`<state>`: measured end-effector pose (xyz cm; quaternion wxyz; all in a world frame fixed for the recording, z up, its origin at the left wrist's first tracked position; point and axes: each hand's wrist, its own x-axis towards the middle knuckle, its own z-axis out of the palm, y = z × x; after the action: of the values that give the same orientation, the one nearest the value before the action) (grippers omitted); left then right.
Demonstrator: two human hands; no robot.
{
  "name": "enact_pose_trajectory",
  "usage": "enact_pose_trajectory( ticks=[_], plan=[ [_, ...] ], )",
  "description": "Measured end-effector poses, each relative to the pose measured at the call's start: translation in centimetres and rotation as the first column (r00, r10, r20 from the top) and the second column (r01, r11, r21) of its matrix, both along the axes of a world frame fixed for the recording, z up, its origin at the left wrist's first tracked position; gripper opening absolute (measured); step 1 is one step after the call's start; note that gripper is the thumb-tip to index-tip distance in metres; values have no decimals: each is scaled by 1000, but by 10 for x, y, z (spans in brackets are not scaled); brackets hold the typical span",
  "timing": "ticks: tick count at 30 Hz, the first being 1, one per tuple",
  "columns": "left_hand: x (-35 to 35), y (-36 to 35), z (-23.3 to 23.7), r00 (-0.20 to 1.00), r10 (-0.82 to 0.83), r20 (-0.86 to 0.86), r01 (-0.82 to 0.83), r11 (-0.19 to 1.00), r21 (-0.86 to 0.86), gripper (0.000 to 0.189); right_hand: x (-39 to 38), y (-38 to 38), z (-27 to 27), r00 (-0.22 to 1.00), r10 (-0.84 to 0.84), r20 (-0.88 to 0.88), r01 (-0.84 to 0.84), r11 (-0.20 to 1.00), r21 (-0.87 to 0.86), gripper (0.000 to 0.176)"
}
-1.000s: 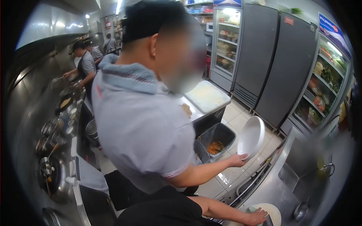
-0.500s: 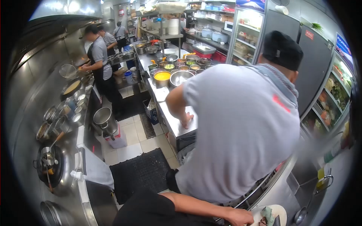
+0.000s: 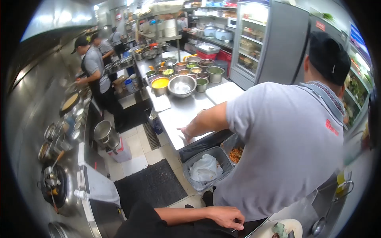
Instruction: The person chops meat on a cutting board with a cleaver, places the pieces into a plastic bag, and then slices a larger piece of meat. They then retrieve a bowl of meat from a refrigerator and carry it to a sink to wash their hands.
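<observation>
My left hand (image 3: 227, 217) reaches in from the bottom on a bare forearm, its fingers loosely bent, and nothing shows in it. It is beside the back of a co-worker in a grey shirt (image 3: 285, 146). To its right is a pale plate (image 3: 294, 227), cut off by the lower edge, bearing a green leafy piece (image 3: 279, 228) and something dark. A gap separates my left hand from the plate. My right hand is out of view. The co-worker's hand (image 3: 187, 133) rests near the edge of the steel counter (image 3: 170, 121).
Grey bins (image 3: 228, 158) hold a white plastic bag (image 3: 205, 168) and food scraps (image 3: 235, 154). A black mat (image 3: 152, 184) covers floor tiles. Left stands a range with a wok (image 3: 55, 188); a pot (image 3: 106, 133) sits on a tub. Bowls (image 3: 181, 85) crowd the counter.
My left hand has come off the plate's edge and moved left. The co-worker appears farther right, uncovering bins and more of the counter; the view has also shifted.
</observation>
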<state>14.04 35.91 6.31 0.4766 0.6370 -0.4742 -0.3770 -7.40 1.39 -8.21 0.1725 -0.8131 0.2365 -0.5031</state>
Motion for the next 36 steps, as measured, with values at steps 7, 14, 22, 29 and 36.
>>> enact_pose_trajectory(
  ticks=[7, 14, 22, 29, 36],
  plan=[
    [16, -28, 18, 974, -140, -181, 167, 975, 144, 42, 4, -27, -6, 985, -173, -19, 174, 979, 108, 33],
    [26, -86, 26, 960, -178, -215, 162, 983, -86, 68, 57, 27, 78, 976, -214, -24, 212, 934, 288, 27],
    [19, -191, 19, 926, -170, 337, 228, 964, -140, 103, 113, 70, 123, 972, -165, 169, 48, 837, 545, 39],
    [21, -242, -9, 849, -120, 514, 330, 881, -339, 89, 175, 69, 164, 926, -135, 352, -121, 778, 616, 50],
    [59, -273, -19, 895, -112, 431, 325, 827, -459, 80, 183, 19, 120, 969, 161, 186, -235, 836, 496, 86]
  ],
)
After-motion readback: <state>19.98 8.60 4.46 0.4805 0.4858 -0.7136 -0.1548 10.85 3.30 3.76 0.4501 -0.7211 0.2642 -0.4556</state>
